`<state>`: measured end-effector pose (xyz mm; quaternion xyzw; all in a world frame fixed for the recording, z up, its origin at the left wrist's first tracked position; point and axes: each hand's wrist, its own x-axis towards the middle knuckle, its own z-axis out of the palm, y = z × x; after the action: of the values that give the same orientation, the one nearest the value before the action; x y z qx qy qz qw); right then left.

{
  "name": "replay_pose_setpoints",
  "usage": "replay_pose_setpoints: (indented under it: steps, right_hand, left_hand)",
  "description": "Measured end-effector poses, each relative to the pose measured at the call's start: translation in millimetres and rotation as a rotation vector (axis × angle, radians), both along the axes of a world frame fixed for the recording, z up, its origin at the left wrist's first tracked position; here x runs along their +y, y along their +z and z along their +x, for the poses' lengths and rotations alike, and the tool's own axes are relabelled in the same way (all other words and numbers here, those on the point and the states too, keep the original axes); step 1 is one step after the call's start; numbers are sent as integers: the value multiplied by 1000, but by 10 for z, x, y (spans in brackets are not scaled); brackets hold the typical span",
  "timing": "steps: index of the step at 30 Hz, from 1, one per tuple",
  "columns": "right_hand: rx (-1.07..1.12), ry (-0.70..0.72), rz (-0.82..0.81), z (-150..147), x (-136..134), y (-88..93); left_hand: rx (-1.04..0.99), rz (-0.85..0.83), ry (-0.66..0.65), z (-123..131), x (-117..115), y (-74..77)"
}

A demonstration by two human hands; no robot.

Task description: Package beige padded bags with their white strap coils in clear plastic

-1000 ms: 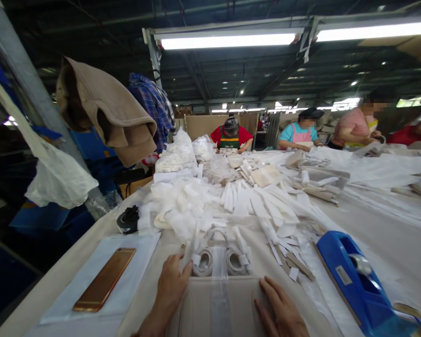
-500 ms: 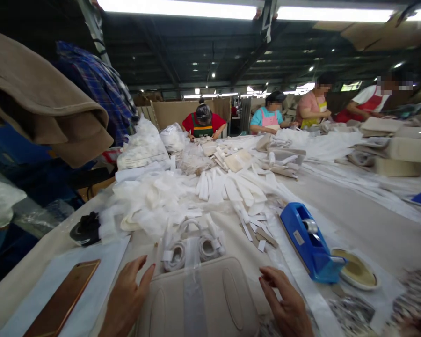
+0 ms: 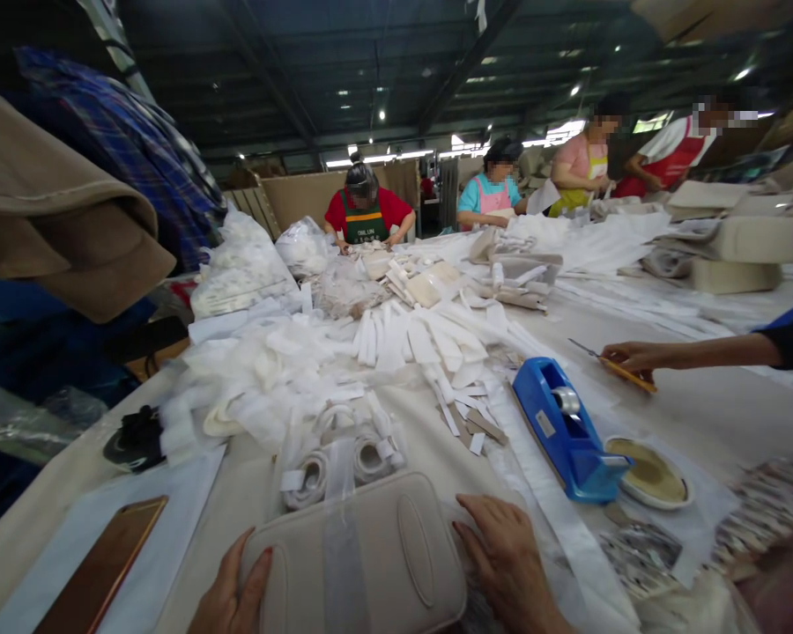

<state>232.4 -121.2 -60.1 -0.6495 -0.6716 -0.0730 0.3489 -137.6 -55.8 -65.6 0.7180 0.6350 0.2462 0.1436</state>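
A beige padded bag (image 3: 389, 546) with rounded corners and a clear strip of tape down its front lies at the bottom middle of the head view. At its left edge my left hand (image 3: 234, 586) is closed on the corner, thumb over the front face. Beside the right edge is my right hand (image 3: 506, 559), fingers apart and holding nothing; whether it touches the bag is unclear. Just behind the bag, two rolled pale straps (image 3: 314, 475) lie under the same tape.
A blue tape dispenser (image 3: 559, 440) stands right of the bag, near a round shallow dish (image 3: 654, 475). A co-worker's hand (image 3: 634, 357) holds a yellow-handled tool (image 3: 627, 374) with a thin metal tip. A phone (image 3: 99, 572) lies left. White strips (image 3: 423, 339) are piled behind.
My left hand has closed on the bag's left corner. My right hand stays open beside it. A co-worker's arm with a yellow-handled tool has come in from the right. The view has shifted.
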Motion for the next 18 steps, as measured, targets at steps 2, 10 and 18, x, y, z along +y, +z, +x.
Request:
replay_pose_setpoints:
  steps: [2, 10, 18]
  right_hand:
    - [37, 54, -55, 22, 44, 17]
    - [-57, 100, 48, 168, 32, -100]
    - [-139, 152, 7, 115, 57, -53]
  left_hand:
    - [-45, -93, 29, 42, 25, 155]
    - [-185, -364, 27, 188, 41, 481]
    - [-519, -607, -98, 43, -33, 525]
